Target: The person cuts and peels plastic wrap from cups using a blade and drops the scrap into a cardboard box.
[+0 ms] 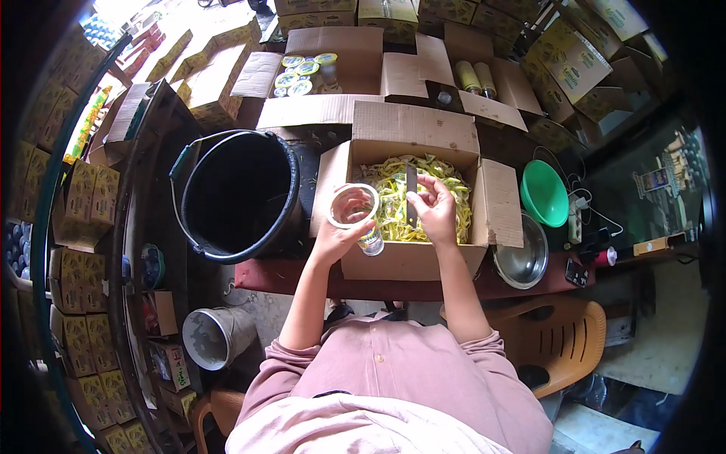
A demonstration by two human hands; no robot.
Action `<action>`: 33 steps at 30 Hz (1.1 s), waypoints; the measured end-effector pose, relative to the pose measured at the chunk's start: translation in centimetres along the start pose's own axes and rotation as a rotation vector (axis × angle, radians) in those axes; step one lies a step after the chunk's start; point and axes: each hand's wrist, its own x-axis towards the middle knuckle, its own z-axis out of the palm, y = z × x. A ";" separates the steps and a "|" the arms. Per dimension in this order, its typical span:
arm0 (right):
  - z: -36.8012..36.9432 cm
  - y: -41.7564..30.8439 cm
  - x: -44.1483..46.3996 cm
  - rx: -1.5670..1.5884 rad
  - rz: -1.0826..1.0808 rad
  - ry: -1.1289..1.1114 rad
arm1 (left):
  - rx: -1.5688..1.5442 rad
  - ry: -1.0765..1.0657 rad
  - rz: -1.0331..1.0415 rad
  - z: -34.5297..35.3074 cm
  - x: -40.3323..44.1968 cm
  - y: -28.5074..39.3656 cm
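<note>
My left hand (338, 236) is wrapped round a clear plastic jar (370, 240), tilted so that its wide open mouth faces up toward me. A coloured label shows low on the jar's side. In my right hand (437, 215), thumb and fingers pinch a dark, flat, narrow strip (411, 181) held upright; its exact kind I cannot make out. Both hands are over the near part of an open cardboard box (408, 261). Inside that box lies a heap of small yellow-green packets or wrappers (446, 178).
A large black bucket (242, 197) stands left of the box. To the right are a green bowl (544, 193) and a metal bowl (522, 253). Behind, one carton (333, 41) holds lidded tubs, another (518, 83) jars. An orange chair (556, 333) is near my right side.
</note>
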 end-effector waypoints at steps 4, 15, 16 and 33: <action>-1.7 1.4 1.3 0.280 0.168 -0.089 | -0.002 0.062 0.004 -0.8 -0.8 -0.1; -8.0 5.4 2.1 -1.209 -0.059 0.212 | 0.061 0.312 0.010 -5.6 -5.0 2.1; -8.0 6.0 2.3 -1.273 0.022 0.187 | 0.064 0.313 0.012 -5.8 -5.5 2.3; -2.5 5.7 4.6 -1.240 -0.316 0.125 | 0.116 0.343 0.058 -7.6 -7.6 2.9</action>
